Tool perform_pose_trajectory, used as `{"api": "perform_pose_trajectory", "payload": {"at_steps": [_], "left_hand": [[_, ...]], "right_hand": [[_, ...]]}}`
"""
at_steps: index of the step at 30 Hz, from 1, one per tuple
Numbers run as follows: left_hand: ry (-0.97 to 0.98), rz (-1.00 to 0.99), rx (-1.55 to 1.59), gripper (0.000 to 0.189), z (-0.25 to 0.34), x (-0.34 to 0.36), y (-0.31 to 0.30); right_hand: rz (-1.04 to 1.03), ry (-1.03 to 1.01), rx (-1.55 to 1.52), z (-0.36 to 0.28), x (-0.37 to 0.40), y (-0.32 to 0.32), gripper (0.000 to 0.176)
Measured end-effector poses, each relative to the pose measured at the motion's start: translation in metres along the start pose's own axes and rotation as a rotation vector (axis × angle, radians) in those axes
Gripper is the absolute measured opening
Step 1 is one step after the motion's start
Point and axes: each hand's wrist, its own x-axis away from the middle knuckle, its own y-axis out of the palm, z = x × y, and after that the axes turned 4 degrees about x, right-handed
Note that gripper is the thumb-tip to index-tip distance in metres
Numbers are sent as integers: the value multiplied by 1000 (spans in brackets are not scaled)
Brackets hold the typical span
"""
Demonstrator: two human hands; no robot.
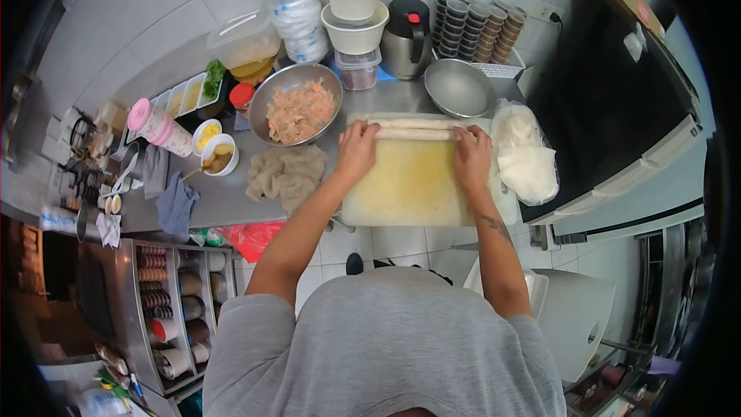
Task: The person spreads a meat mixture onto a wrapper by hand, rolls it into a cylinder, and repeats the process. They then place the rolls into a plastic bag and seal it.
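Two long, pale wrapped rolls lie side by side across the far end of a yellowed cutting board (409, 185). The near roll (417, 135) has my left hand (356, 148) at its left end and my right hand (472, 153) at its right end, both with curled fingers. Just behind it, touching or nearly so, is the far roll (413, 123). To the right of the board sits a plastic bag of white, round, flat wrappers (526, 164). A metal bowl of pinkish minced filling (299, 112) stands left of my left hand.
Behind the board are an upturned-looking metal bowl (460, 88), a steel jug (407, 38) and stacked white tubs (355, 31). A crumpled beige cloth (287, 176) lies left of the board. Small bowls (221, 156) and a pink-lidded cup (158, 125) stand further left. A dark cabinet (602, 100) borders the right.
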Motion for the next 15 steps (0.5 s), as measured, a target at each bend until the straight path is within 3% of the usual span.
{"api": "perform_pose_trajectory", "payload": {"at_steps": [6, 9, 12, 15], "left_hand": [[-164, -44, -38, 36, 3, 22, -18], [-112, -29, -16, 33, 16, 20, -23], [-32, 9, 46, 28, 35, 14, -25], [8, -30, 185, 27, 57, 7, -24]], "right_hand": [[217, 303, 254, 29, 27, -66, 34], [-43, 347, 72, 79, 46, -71, 28], [-17, 310, -16, 91, 39, -87, 15], [-9, 298, -173, 64, 12, -114, 18]]}}
